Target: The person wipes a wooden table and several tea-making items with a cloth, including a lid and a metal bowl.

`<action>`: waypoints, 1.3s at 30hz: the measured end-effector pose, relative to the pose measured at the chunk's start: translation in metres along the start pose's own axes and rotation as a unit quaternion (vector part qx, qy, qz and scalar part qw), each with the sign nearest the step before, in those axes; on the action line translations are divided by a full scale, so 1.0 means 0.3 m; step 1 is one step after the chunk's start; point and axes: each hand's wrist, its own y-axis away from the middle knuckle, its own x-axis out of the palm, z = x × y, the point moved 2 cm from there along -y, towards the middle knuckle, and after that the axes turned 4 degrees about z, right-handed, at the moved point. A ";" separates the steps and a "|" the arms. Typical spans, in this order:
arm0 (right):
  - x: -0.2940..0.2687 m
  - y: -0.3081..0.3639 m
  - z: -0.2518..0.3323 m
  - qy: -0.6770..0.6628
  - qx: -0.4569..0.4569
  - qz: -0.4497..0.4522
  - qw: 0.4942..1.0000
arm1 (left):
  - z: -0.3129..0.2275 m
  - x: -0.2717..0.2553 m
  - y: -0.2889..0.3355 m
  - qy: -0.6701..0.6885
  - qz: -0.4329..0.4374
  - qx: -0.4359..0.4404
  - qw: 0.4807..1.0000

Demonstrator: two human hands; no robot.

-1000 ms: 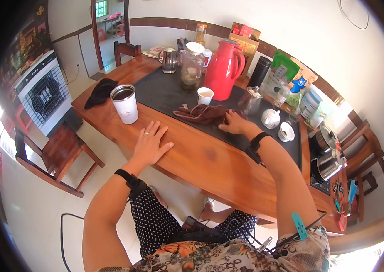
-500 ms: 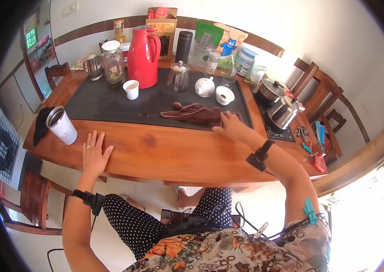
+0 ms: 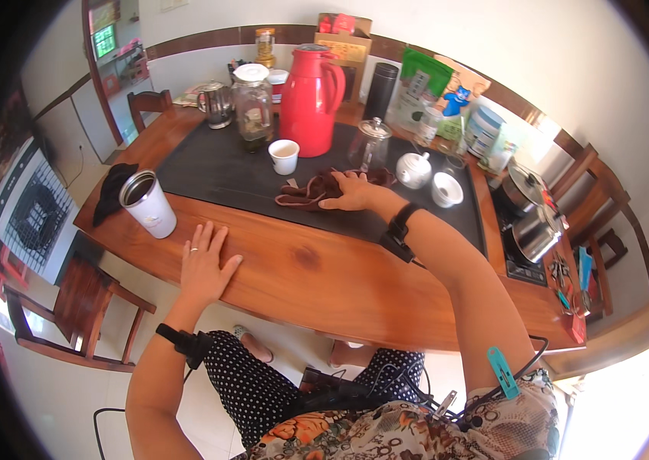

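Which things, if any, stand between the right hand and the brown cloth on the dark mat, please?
Nothing visible does. The right hand already lies on the brown cloth, palm down on the dark mat. The small white cup stands just behind the cloth, apart from it. The left hand rests flat on the wooden table.

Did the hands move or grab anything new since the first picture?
Hardly. The right hand still rests on the brown cloth, and the left hand still lies flat on the wooden table. Nothing was picked up or let go; the cups stayed put.
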 end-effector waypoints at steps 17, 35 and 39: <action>0.055 0.492 -0.264 -0.006 -0.031 -0.005 0.999 | 0.030 0.021 -0.018 0.006 -0.008 0.004 1.000; -0.330 0.699 -0.880 0.031 0.345 -0.428 0.835 | 0.037 0.037 -0.018 0.005 0.004 0.023 1.000; -0.432 0.709 -1.031 -0.017 0.428 -0.399 0.811 | 0.019 0.025 -0.019 -0.002 0.002 0.018 1.000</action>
